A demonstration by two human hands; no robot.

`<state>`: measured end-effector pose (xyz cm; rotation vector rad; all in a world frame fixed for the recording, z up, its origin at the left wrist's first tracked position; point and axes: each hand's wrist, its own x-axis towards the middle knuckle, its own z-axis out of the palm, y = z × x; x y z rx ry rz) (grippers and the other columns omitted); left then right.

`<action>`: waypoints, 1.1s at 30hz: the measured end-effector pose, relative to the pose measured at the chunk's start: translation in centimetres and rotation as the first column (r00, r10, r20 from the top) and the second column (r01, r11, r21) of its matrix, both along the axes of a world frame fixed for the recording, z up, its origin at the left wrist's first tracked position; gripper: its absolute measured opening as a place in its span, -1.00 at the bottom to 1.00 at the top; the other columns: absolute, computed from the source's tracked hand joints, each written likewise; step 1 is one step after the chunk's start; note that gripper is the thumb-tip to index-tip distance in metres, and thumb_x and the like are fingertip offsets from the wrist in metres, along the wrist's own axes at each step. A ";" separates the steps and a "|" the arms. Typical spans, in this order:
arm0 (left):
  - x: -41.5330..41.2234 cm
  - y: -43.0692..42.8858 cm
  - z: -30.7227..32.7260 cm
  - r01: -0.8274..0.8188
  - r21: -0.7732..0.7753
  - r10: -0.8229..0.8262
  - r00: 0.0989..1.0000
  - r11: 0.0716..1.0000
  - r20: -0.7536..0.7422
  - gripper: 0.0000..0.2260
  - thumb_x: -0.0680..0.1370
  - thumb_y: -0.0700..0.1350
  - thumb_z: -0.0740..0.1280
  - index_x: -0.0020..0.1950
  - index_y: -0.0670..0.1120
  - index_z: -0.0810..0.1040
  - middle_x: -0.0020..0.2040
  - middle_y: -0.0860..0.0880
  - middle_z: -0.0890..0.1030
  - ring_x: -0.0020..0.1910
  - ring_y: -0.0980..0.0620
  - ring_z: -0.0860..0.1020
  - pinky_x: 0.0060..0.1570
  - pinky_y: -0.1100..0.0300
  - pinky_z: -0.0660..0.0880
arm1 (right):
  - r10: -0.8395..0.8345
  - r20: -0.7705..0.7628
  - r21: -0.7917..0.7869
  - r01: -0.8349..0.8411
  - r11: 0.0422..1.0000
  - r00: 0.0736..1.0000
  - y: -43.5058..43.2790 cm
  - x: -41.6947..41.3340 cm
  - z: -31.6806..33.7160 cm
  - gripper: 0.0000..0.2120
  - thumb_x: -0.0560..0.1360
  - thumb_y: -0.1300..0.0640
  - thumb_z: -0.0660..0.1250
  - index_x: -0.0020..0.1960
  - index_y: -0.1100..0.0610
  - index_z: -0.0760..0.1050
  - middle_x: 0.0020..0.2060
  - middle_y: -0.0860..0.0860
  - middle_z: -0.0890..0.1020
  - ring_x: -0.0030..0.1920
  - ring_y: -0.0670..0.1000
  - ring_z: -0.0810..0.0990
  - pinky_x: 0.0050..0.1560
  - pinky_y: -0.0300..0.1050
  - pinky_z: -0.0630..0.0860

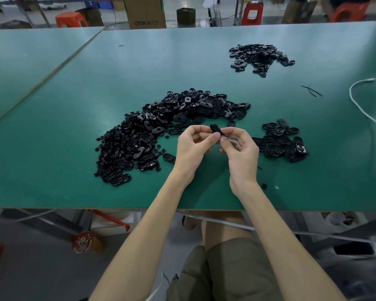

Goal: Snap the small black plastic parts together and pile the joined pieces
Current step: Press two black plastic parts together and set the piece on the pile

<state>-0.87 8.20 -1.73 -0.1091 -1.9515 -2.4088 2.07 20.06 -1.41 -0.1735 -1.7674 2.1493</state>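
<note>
Green bench matting [52, 127] fills the view, with a workshop floor beyond its far edge. Both hands are raised at the middle of it, fingers curled. The left hand [191, 146] and right hand [241, 153] together pinch one black oval part [215, 128] between thumbs and fingertips; I cannot tell whether it is a single piece or two joined.

Three heaps of black plastic parts lie on the matting:
- the large heap [161, 127], spread from nine to twelve o'clock of the hands
- a small pile [280, 142] at three o'clock, just beside the right hand
- a far pile [258, 56] at one o'clock, well apart

Two tiny loose bits [264, 186] sit at five o'clock, near the right wrist. A white cable [365, 114] snakes along the three o'clock side. Past the twelve o'clock edge stand three red stools [71, 20] and a printed cardboard box [146, 11], its contents hidden.
</note>
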 end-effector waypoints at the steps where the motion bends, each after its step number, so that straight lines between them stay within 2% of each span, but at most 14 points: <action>1: 0.0 0.0 0.0 -0.003 -0.006 0.003 1.000 1.000 -0.003 -0.81 0.52 -0.21 0.54 0.06 -0.14 0.58 -0.17 0.02 0.70 -0.24 0.17 0.64 -0.25 0.34 0.51 | 0.003 0.000 0.001 -0.003 1.000 1.000 0.0 0.0 0.0 -0.79 0.59 0.36 0.40 0.00 0.05 0.64 -0.08 -0.09 0.72 -0.11 -0.11 0.67 -0.10 -0.22 0.59; 8: -0.2 -0.2 -0.2 -0.044 -0.052 0.042 0.998 0.998 -0.039 -0.82 0.52 -0.17 0.55 0.05 -0.17 0.63 -0.16 0.07 0.68 -0.20 0.18 0.60 -0.19 0.34 0.51 | 0.028 -0.010 -0.003 -0.028 1.000 1.000 0.1 0.0 0.1 -0.80 0.59 0.37 0.40 0.01 0.08 0.63 -0.10 -0.06 0.74 -0.08 -0.06 0.71 -0.15 -0.23 0.58; 11: -0.2 -0.2 -0.2 -0.009 -0.038 0.006 0.998 0.999 -0.059 -0.86 0.54 -0.20 0.52 0.06 -0.18 0.65 -0.17 0.11 0.69 -0.21 0.23 0.62 -0.17 0.39 0.49 | 0.037 -0.012 -0.005 -0.037 0.999 0.999 0.0 0.0 0.1 -0.81 0.59 0.37 0.39 0.02 0.09 0.63 -0.10 -0.04 0.74 -0.07 -0.03 0.70 -0.16 -0.22 0.58; 18: -0.2 -0.3 -0.1 0.053 -0.021 -0.053 0.998 0.998 -0.038 -0.85 0.55 -0.21 0.51 0.09 -0.20 0.69 -0.09 0.01 0.71 -0.13 0.10 0.67 -0.16 0.37 0.49 | 0.026 -0.015 -0.010 -0.026 1.000 1.000 0.0 0.1 0.1 -0.81 0.59 0.38 0.39 0.01 0.10 0.63 -0.12 -0.08 0.74 -0.08 -0.09 0.69 -0.15 -0.24 0.57; 24: -0.4 -0.4 -0.4 0.065 -0.066 -0.067 0.997 0.996 -0.033 -0.84 0.58 -0.17 0.47 0.10 -0.23 0.69 -0.22 0.09 0.68 -0.23 0.19 0.60 -0.19 0.37 0.46 | 0.028 -0.016 -0.004 -0.028 1.000 0.999 0.1 0.1 0.1 -0.80 0.58 0.38 0.39 0.02 0.10 0.63 -0.11 -0.09 0.74 -0.08 -0.10 0.70 -0.13 -0.24 0.58; 33: -0.3 -0.4 -0.2 0.067 -0.078 -0.069 0.997 0.995 -0.028 -0.86 0.61 -0.17 0.43 0.08 -0.23 0.70 -0.25 0.08 0.65 -0.24 0.18 0.55 -0.16 0.34 0.45 | 0.035 -0.012 -0.012 -0.035 0.999 0.999 0.1 -0.1 0.0 -0.80 0.58 0.36 0.40 0.03 0.07 0.64 -0.11 -0.07 0.75 -0.07 -0.08 0.71 -0.15 -0.25 0.58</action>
